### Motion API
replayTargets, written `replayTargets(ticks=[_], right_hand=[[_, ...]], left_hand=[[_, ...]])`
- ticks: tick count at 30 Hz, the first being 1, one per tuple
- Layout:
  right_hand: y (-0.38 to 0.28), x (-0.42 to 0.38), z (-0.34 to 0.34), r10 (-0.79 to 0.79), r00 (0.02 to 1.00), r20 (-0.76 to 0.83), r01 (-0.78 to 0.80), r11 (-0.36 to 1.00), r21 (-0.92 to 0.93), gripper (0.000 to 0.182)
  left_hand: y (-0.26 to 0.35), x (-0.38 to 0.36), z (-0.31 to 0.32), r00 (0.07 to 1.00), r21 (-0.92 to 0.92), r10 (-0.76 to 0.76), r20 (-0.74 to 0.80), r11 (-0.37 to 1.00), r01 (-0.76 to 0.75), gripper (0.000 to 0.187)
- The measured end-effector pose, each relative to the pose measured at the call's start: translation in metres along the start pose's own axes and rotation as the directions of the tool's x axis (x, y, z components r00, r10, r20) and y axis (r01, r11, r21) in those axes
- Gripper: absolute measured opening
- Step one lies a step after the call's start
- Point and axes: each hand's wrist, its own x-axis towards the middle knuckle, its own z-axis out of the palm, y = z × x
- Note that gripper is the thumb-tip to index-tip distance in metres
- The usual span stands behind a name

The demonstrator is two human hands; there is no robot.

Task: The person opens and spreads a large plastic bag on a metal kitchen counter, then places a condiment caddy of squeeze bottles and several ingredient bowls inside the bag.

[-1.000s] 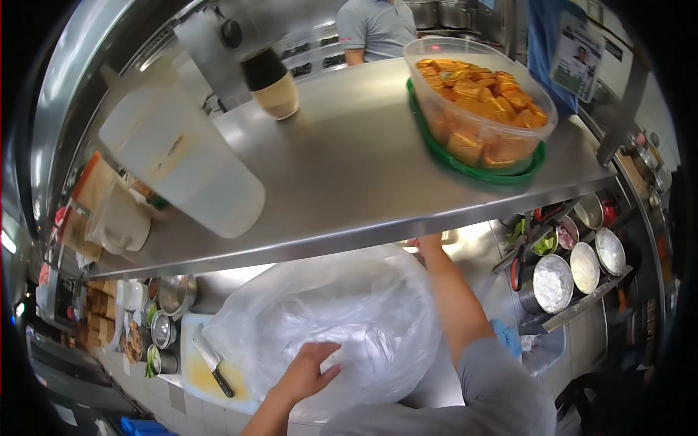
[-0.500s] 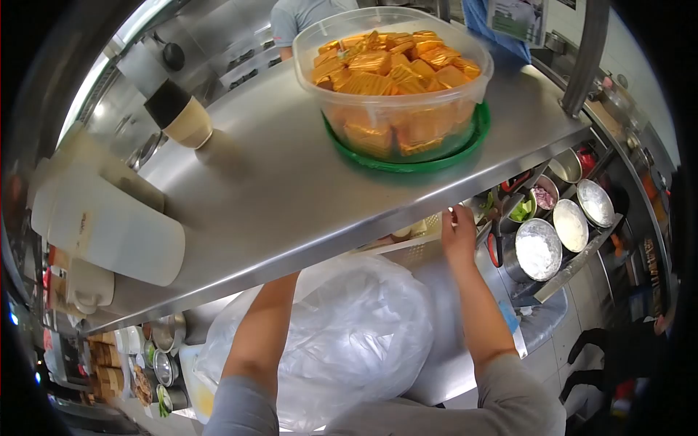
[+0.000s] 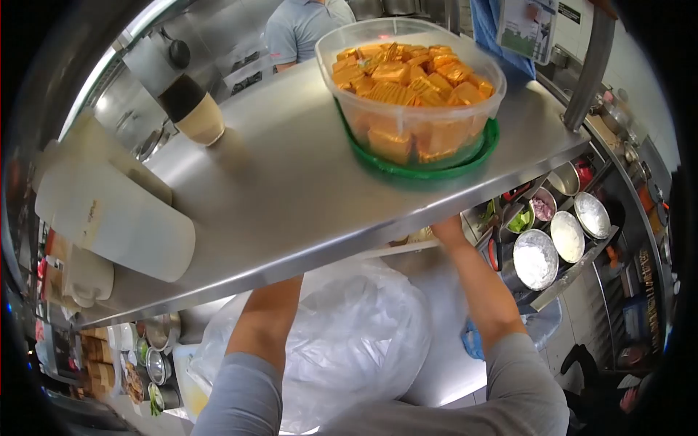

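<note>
My left forearm reaches under the steel shelf (image 3: 283,247), which hides the whole left hand. Only the wrist and back of my right hand (image 3: 448,228) show below the shelf's front edge; its fingers are hidden. Beside that hand, a pale tray (image 3: 408,248) is partly visible beneath the shelf, with light-coloured contents I cannot make out. A large clear plastic bag (image 3: 356,330) lies bunched on the counter between my forearms.
On the shelf stand a clear tub of orange-gold wrapped blocks (image 3: 407,73), a black-topped bottle (image 3: 193,112) and white plastic jugs (image 3: 120,221). Metal pots of white powder (image 3: 536,258) and red-handled scissors (image 3: 494,251) are at right. Another person (image 3: 302,33) stands behind the shelf.
My right hand has gone further under the shelf, so its fingers no longer show. The left hand remains hidden. The view has shifted slightly.
</note>
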Motion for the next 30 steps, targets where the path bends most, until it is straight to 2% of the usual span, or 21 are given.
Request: replayTargets(ticks=[1,2,4,8,10,11,14,16,17,18,20,21,22,23,24,26,28,30], right_hand=[[-0.006,0.000,-0.008,-0.013,0.998,0.058,0.019,0.994,-0.106,0.042],[-0.020,0.001,-0.021,-0.006,0.998,0.069,0.013,0.995,-0.103,0.042],[-0.058,0.004,-0.048,-0.016,1.000,0.001,0.016,0.997,0.080,0.042],[-0.113,-0.008,-0.091,-0.037,0.997,-0.064,0.047,0.987,0.153,0.038],[-0.127,-0.019,-0.108,0.169,0.985,0.030,-0.171,0.954,0.245,0.034],[-0.135,-0.027,-0.117,0.171,0.985,-0.021,-0.163,0.965,0.206,0.030],[-0.171,-0.064,-0.157,0.234,0.972,0.032,-0.235,0.948,0.214,0.028],[-0.160,-0.085,-0.162,0.219,0.976,0.013,-0.218,0.962,0.166,0.030],[-0.163,-0.099,-0.169,0.219,0.976,-0.015,-0.212,0.956,0.203,0.032],[-0.166,-0.115,-0.174,0.219,0.975,-0.038,-0.204,0.949,0.239,0.033],[-0.161,-0.146,-0.181,0.231,0.973,0.015,-0.226,0.934,0.277,0.034],[-0.156,-0.161,-0.184,0.229,0.973,0.009,-0.220,0.923,0.317,0.031],[-0.150,-0.178,-0.185,0.231,0.973,0.015,-0.221,0.908,0.356,0.028],[-0.150,-0.195,-0.190,0.265,0.963,0.058,-0.266,0.884,0.384,0.027],[-0.155,-0.209,-0.195,0.298,0.949,0.105,-0.314,0.857,0.408,0.025],[-0.170,-0.239,-0.199,0.260,0.960,0.103,-0.277,0.837,0.472,0.025],[-0.190,-0.267,-0.202,0.218,0.962,0.165,-0.270,0.847,0.457,0.025],[-0.199,-0.290,-0.205,0.362,0.910,0.203,-0.414,0.831,0.373,0.024]], left_hand=[[0.002,0.001,-0.004,1.000,-0.022,0.007,-0.012,1.000,-0.007,0.032],[0.005,0.001,-0.008,1.000,-0.046,0.018,-0.022,0.999,-0.019,0.032],[0.012,0.003,-0.019,0.998,-0.093,0.035,-0.047,0.995,-0.039,0.032],[0.027,-0.005,-0.042,0.994,-0.186,0.061,-0.086,0.980,-0.076,0.032],[0.034,-0.013,-0.051,0.992,-0.226,0.070,-0.105,0.970,-0.092,0.032],[0.037,-0.020,-0.055,0.991,-0.248,0.071,-0.110,0.964,-0.096,0.032],[0.048,-0.045,-0.063,0.991,-0.304,0.058,-0.117,0.948,-0.092,0.032],[0.053,-0.069,-0.061,0.994,-0.342,0.038,-0.101,0.937,-0.071,0.032],[0.044,-0.077,-0.049,0.994,-0.319,0.040,-0.103,0.945,-0.071,0.030],[0.034,-0.085,-0.033,0.995,-0.334,0.021,-0.099,0.941,-0.053,0.030],[0.010,-0.113,-0.007,0.996,-0.541,-0.085,-0.007,0.838,0.067,0.029],[0.035,-0.139,-0.030,0.979,-0.496,-0.199,0.032,0.848,0.189,0.029],[0.039,-0.159,-0.034,0.966,-0.528,-0.246,0.077,0.812,0.249,0.029],[0.035,-0.180,-0.030,0.964,-0.595,-0.251,0.090,0.762,0.255,0.032],[0.055,-0.205,-0.063,0.949,-0.513,-0.302,0.090,0.803,0.304,0.036],[0.050,-0.251,-0.060,0.923,-0.565,-0.373,0.097,0.743,0.360,0.037],[0.048,-0.289,-0.067,0.922,-0.685,-0.360,0.140,0.637,0.353,0.035],[0.040,-0.326,-0.077,0.905,-0.656,-0.396,0.157,0.643,0.395,0.034]])
